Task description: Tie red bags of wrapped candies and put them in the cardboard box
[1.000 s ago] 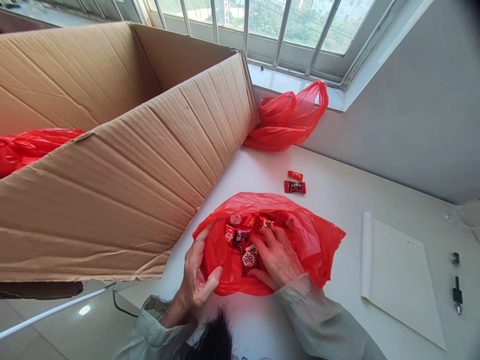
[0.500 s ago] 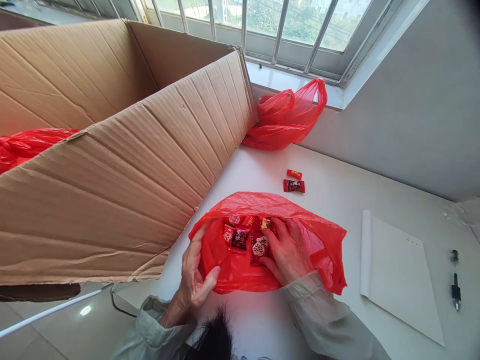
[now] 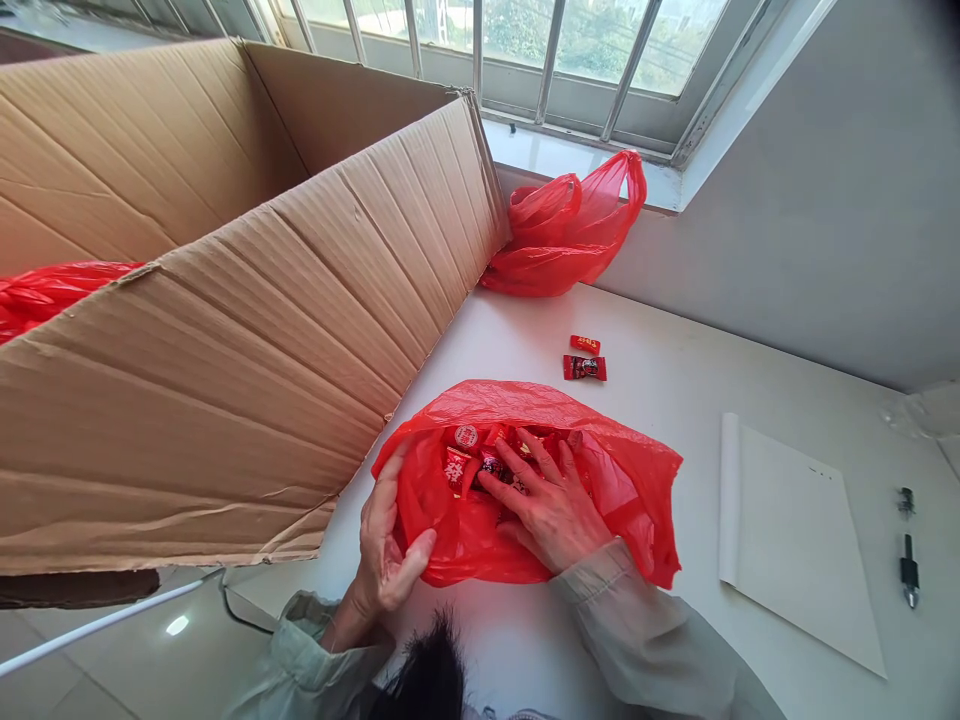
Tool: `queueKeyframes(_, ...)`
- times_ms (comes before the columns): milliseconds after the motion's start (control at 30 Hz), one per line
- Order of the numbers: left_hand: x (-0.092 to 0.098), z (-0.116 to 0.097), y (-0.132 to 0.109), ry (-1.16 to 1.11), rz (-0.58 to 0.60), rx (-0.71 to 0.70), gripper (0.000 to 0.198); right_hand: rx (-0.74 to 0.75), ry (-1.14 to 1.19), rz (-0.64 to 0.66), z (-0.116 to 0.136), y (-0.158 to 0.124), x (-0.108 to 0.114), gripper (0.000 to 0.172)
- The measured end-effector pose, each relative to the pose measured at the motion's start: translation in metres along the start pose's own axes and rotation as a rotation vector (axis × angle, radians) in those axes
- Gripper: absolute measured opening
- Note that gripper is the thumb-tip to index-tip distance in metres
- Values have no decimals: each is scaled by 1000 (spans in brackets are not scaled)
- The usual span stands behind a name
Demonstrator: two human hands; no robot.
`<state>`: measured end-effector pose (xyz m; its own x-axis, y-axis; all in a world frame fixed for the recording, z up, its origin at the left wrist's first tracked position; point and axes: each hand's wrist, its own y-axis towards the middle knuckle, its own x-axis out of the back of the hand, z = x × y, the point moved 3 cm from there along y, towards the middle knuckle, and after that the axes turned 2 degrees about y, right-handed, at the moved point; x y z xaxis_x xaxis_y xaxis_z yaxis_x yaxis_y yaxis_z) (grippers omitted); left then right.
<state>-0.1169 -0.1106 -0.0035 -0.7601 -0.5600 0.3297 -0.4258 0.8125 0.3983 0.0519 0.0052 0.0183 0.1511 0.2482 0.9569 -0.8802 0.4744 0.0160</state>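
A red plastic bag (image 3: 465, 545) lies with its mouth spread wide on the white table. Several wrapped candies (image 3: 456, 468) in red and dark wrappers show inside it. My left hand (image 3: 388, 550) grips the bag's left edge, thumb at the front and fingers partly hidden behind the plastic. Inside the mouth, my right hand (image 3: 555, 505) rests on the candies with its fingers spread, covering some of them. Just beyond the bag, a small red candy (image 3: 585, 344) and a darker red candy (image 3: 585, 368) lie side by side on the table.
A large open cardboard box (image 3: 300, 330) stands at the left, with red plastic (image 3: 60, 290) inside. Another red bag (image 3: 562, 225) sits by the barred window. On the right are a notepad (image 3: 802, 540) and a pen (image 3: 909, 570).
My right hand has shifted slightly left across the candies and its fingers have spread, covering the dark red packet that showed before. My left hand keeps its hold on the bag.
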Motion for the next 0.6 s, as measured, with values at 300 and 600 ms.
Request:
queueKeyframes(300, 0, -1, 1, -33, 16, 27, 78, -86, 43, 116, -4, -4, 11, 56)
queueKeyframes(600, 2, 4, -4, -41, -4, 32, 80, -97, 42, 104, -1, -3, 10, 50)
